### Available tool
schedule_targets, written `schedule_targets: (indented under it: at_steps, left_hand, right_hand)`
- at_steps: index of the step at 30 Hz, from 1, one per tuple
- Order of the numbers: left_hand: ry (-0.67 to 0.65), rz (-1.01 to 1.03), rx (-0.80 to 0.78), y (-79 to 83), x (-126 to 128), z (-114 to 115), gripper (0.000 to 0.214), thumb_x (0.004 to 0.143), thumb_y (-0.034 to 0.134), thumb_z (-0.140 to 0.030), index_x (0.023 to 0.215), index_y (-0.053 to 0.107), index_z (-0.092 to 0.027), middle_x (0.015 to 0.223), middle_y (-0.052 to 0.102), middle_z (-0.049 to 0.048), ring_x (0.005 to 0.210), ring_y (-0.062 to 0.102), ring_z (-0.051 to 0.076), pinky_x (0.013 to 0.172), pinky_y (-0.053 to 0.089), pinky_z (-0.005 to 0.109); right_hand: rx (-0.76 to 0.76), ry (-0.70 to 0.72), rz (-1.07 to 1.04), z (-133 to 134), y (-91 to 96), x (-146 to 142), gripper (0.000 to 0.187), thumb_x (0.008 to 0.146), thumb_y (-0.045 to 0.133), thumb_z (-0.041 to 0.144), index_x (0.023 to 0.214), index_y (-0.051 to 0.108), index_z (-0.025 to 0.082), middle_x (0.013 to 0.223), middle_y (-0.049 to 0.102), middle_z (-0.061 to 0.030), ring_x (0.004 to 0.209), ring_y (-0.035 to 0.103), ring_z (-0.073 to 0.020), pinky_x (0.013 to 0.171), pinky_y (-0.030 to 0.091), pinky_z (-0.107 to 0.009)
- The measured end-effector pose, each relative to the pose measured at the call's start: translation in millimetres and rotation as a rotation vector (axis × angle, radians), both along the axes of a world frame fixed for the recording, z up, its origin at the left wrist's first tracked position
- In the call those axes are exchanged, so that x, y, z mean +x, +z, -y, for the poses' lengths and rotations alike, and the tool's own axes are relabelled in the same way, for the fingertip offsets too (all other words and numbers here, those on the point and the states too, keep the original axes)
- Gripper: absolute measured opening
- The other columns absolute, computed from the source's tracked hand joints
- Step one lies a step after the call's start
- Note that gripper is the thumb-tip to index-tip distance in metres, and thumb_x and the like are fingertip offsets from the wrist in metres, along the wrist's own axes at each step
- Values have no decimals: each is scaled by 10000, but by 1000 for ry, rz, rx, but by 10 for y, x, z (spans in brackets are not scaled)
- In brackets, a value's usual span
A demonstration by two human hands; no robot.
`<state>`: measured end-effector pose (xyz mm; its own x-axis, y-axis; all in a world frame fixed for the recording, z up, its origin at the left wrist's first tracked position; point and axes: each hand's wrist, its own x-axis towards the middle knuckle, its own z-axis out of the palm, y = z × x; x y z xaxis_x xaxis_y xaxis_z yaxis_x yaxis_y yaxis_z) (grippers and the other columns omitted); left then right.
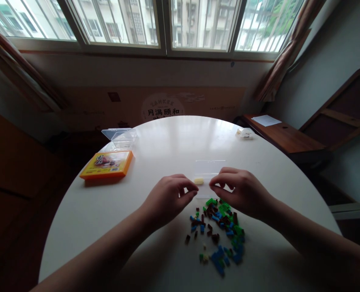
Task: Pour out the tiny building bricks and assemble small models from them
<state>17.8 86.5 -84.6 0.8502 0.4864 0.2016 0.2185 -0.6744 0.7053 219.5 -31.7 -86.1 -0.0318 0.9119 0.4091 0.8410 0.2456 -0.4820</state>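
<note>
My left hand [170,199] is closed in a pinch, thumb against fingers, just beside a small pale yellow block [198,181]. What the pinch holds, if anything, is too small to make out. Across from it, my right hand [243,191] also pinches thumb and fingertips together; its contents cannot be seen. Both hands are over a clear plastic tray or lid [210,165] lying on the table. Near my wrists spreads a loose pile of small building bricks [219,221], green, brown and blue, with a few pale ones.
A round white table [155,259] carries everything. On its left side lie an orange and yellow box [108,165] and an open clear plastic container [122,138]. A small clear packet [245,133] lies at the far right. Beyond stands a brown side table [292,136] with paper.
</note>
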Motion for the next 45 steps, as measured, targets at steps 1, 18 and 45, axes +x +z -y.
schedule_targets:
  at_steps: [1,18,45]
  left_hand:
    - [22,-6,26,-6,-3,-22,128,842,640,-194,885,760,-199,856,703,34,654,602,124,639,491,235]
    - [42,-85,64,-167,42,-59,135,833,631,-229,898,750,-225,1052,700,28,689,643,131,720,542,259]
    - [34,-107,84,-150,45,-60,160,810,617,-175,885,743,-238,1041,720,-4,747,666,144,714,542,245]
  right_hand:
    - [-47,-20,26,-13,-7,29,102,862,636,217,869,735,196,769,645,-7,627,547,-99,611,415,-238]
    - [-333,-159,224,-244,-101,43,161,828,622,258,845,779,288,811,731,27,687,622,-131,618,396,-253]
    - [-277,-125,224,-208,-152,50,168,870,635,266,903,773,356,830,714,56,677,610,-105,610,380,-234]
